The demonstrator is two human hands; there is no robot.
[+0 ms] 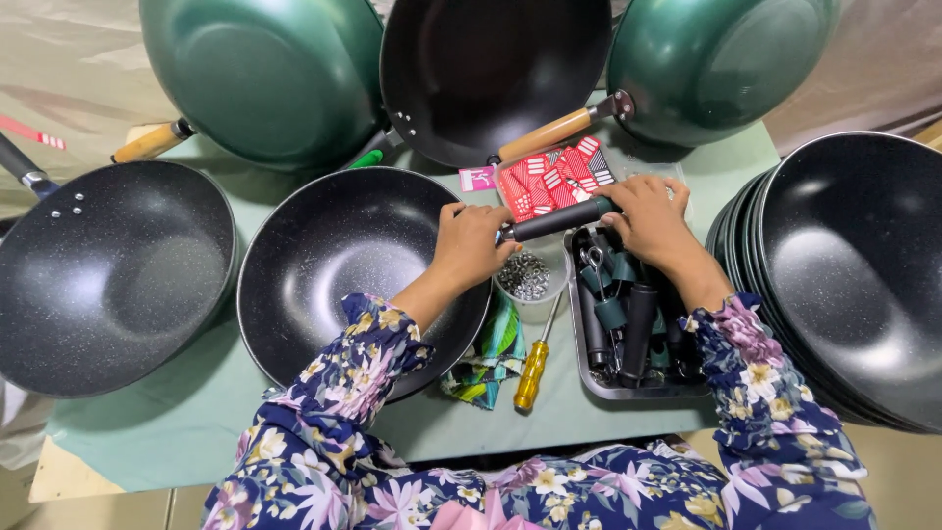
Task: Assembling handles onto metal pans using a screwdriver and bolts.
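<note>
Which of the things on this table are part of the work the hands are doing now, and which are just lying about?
In hand:
- left hand and right hand on the black handle
- black wok
- bowl of screws
- tray of handles

Lying about:
- yellow screwdriver
- patterned cloth
- red packets
- stacked woks
- green woks

Cookware assembly workshop: stacked woks (863, 265), handle tray (638, 388), screwdriver (532, 371).
</note>
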